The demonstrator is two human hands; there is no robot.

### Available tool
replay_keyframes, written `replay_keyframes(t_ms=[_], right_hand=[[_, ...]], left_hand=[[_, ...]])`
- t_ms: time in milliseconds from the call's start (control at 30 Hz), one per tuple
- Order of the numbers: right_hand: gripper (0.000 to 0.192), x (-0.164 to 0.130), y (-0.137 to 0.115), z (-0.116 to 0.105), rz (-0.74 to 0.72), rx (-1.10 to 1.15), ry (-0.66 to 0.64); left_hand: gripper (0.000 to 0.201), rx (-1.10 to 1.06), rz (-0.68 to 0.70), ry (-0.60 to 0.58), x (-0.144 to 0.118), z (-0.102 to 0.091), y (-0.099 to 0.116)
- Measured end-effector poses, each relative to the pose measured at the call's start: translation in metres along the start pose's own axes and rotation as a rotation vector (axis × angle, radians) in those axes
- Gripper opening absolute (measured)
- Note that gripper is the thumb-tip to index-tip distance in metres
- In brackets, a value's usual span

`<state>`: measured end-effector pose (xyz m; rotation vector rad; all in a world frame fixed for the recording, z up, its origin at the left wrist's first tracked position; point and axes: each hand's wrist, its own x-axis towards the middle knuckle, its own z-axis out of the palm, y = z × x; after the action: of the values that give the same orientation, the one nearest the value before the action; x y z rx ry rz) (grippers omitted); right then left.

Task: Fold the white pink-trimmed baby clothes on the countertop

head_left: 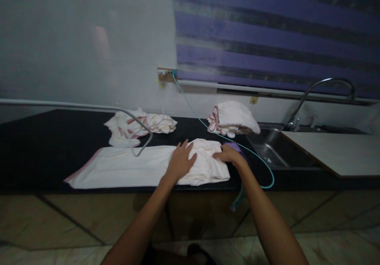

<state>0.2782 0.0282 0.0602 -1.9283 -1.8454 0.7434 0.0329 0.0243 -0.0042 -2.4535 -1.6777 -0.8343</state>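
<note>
Far left, black counter (44, 146) runs the full width, front edge toward me. On it a long cream cloth (124, 170) lies flat, long axis left to right, pink-edged end pointing left, right end bunched into folds. Behind its left half, a rumpled pile of cream-and-pink cloths (139, 128) near the wall, with a grey cord (139, 134) looping over it and onto the long cloth.

My left hand (179, 162) lies flat on the bunched right part of the cloth, fingers spread and open, palm down, not pinching anything. My right hand (227, 154) sits at the cloth's right edge, fingers curled over the fabric; whether they actually grip it I cannot tell. A purple thing (237, 147) peeks out just behind that hand, mostly hidden, can't identify.

A teal cable (208, 124) drops from the wall socket (168, 75), crosses the counter and hangs over the front edge. Folded stack of cloths (233, 118) sits behind my right hand, beside the sink (273, 150). The basin looks dark, contents unclear. Faucet (320, 88) arches above it. A pale board (335, 152) covers the sink's right part, cut off at frame edge.
</note>
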Motion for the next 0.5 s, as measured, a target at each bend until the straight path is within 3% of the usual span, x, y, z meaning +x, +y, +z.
replay_keyframes(t_ms=[100, 267, 367, 500], right_hand=[[0.030, 0.001, 0.001, -0.003, -0.025, 0.280, 0.068], [0.027, 0.000, 0.000, -0.021, -0.051, 0.543, 0.164], [0.028, -0.004, -0.005, -0.038, -0.006, 0.651, 0.249], [0.024, -0.012, -0.019, -0.056, -0.021, 0.704, 0.265]], left_hand=[[0.047, -0.104, 0.011, 0.131, -0.002, -0.011, 0.006], [0.039, -0.332, 0.009, -0.054, -0.004, -0.021, 0.024], [0.039, -0.559, -0.047, -0.063, -0.005, -0.016, 0.043], [0.040, -0.994, -0.205, -0.075, 0.000, -0.003, 0.068]])
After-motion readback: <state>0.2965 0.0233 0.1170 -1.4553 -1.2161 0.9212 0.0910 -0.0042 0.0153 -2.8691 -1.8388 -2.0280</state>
